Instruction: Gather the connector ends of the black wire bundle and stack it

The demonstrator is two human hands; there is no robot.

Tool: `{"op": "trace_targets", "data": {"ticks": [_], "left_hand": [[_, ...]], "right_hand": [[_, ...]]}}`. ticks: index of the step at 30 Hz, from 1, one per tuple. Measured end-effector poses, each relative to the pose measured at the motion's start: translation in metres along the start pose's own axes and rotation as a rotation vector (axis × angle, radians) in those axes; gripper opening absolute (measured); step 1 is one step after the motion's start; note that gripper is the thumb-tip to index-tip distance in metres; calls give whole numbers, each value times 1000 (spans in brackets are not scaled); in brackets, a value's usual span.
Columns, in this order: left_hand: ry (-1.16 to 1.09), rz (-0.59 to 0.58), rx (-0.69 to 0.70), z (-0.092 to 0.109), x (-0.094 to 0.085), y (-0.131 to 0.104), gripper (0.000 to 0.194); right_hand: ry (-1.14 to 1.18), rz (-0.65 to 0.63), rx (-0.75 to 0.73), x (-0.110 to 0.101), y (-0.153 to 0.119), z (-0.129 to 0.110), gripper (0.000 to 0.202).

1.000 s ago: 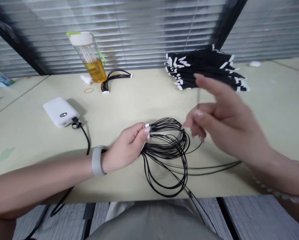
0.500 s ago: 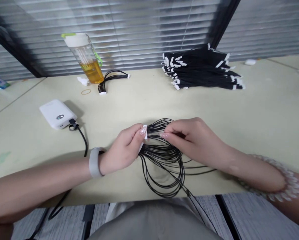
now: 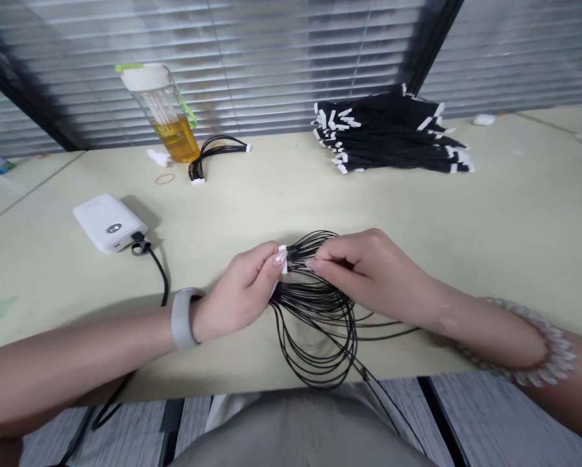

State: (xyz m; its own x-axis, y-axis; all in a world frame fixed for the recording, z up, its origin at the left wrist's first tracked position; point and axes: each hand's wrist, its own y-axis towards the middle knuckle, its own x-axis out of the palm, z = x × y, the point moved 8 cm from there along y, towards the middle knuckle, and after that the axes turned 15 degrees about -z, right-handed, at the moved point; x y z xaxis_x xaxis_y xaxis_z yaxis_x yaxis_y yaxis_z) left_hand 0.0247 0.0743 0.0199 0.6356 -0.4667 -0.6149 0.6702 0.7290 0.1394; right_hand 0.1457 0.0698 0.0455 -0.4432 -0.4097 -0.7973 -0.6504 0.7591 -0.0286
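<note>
Worktop, head view: A person works at a pale worktop [image 3: 252, 211], both bare hands together near the middle of its front edge.
Left hand: The left hand [image 3: 238, 292] is closed, gripping a white connector [image 3: 284, 266] between thumb and fingers. Another white end shows just below, mostly covered by the hand.
Right hand: Thumb and forefinger of the right hand [image 3: 385, 275] meet in a pinch just beside the connector, apparently on a black wire [image 3: 298, 263]. How firmly cannot be told.
Bundle: Looped black strands, the bundle [image 3: 315, 305], fan out from the left hand toward the worktop's right side. Loops reach the front edge, and a few strands drop over it.
Wire and connector: The step in hand looks like close fitting of the pinched wire at the connector. Whether its tip is seated is too small to tell.
Fingertips: The next move seems to call for a still connector and a straight wire, clear of the loops.
Far edge: A pile [image 3: 392, 136] of white-ended black cables lies right of middle. Left of middle stands a bottle [image 3: 167, 120], a short cable [image 3: 210, 152] just beside it.
</note>
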Motion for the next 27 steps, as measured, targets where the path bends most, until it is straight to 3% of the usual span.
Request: {"op": "trace_targets", "data": {"ticks": [11, 17, 21, 27], "left_hand": [[90, -82, -16, 1, 5, -1, 29], [-31, -58, 44, 3, 3, 2, 30], [-110, -31, 4, -4, 1, 0, 32], [-143, 17, -37, -7, -2, 0, 36]], "right_hand": [[29, -7, -47, 5, 3, -3, 29], [17, 31, -117, -5, 1, -2, 24], [-13, 61, -207, -15, 0, 4, 10], [-75, 99, -181, -18, -3, 10, 10]]}}
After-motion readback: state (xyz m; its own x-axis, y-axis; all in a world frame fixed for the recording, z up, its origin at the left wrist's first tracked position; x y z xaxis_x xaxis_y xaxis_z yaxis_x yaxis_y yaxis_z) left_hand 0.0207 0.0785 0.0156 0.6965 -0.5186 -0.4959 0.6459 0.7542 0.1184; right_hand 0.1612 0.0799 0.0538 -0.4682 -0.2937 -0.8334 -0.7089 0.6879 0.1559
